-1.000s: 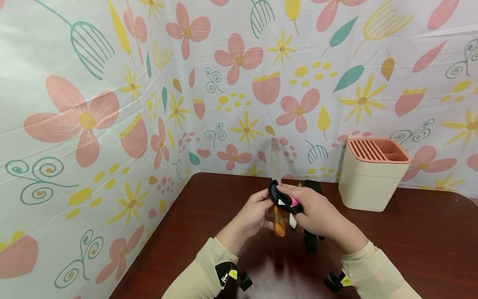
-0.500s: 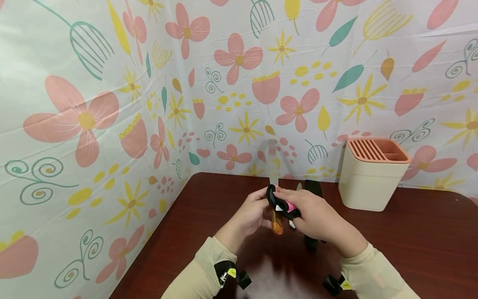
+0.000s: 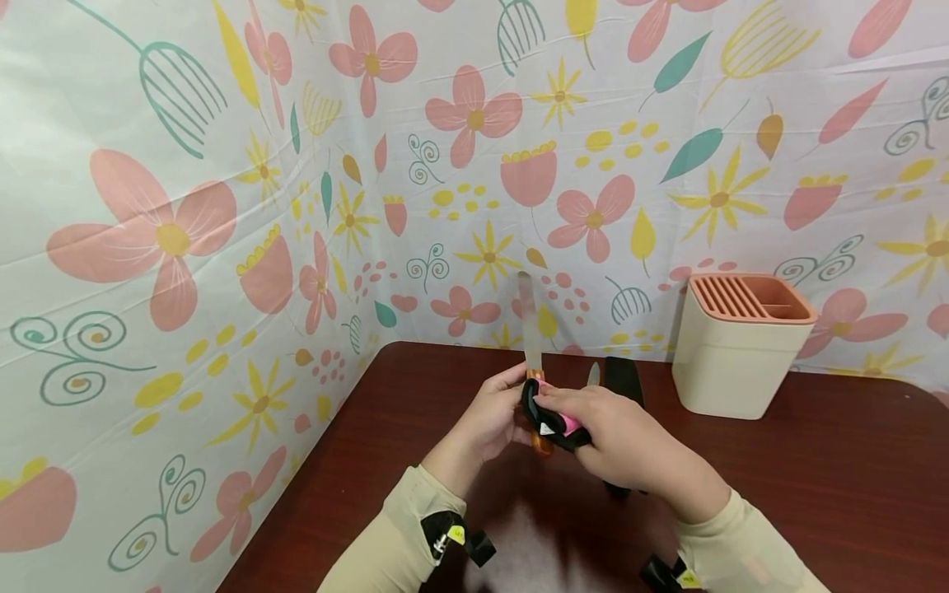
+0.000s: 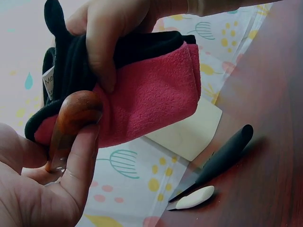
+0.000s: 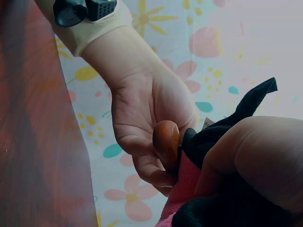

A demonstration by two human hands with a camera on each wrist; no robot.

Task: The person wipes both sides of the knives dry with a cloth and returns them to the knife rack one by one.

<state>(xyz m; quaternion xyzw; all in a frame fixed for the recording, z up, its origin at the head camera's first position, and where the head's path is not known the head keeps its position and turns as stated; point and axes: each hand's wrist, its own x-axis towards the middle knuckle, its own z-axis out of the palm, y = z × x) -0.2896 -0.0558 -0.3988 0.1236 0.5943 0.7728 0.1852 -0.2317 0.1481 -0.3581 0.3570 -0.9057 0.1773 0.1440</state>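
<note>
A long knife [image 3: 530, 325] stands nearly upright in the head view, its blade pointing away toward the patterned wall. My left hand [image 3: 491, 418] grips its brown wooden handle [image 4: 78, 113]. A pink and black cloth [image 4: 154, 90], folded over, lies against that handle. My right hand [image 3: 626, 432] holds the cloth, its thumb pressed on the fabric. In the right wrist view, the rounded handle end [image 5: 166, 139] sticks out between the left fingers and the cloth. Part of the handle is hidden behind the cloth.
A white-handled knife [image 4: 196, 197] and a black-handled knife [image 4: 226, 155] lie on the dark red table [image 3: 778, 494]. A cream knife holder [image 3: 730, 371] with a slotted orange top stands at the back right. Flower-patterned sheeting [image 3: 474, 206] rises along the back and left.
The cloth has slid down the knife's handle, baring the handle's upper end. The blade has tilted left, and both hands have shifted slightly left.
</note>
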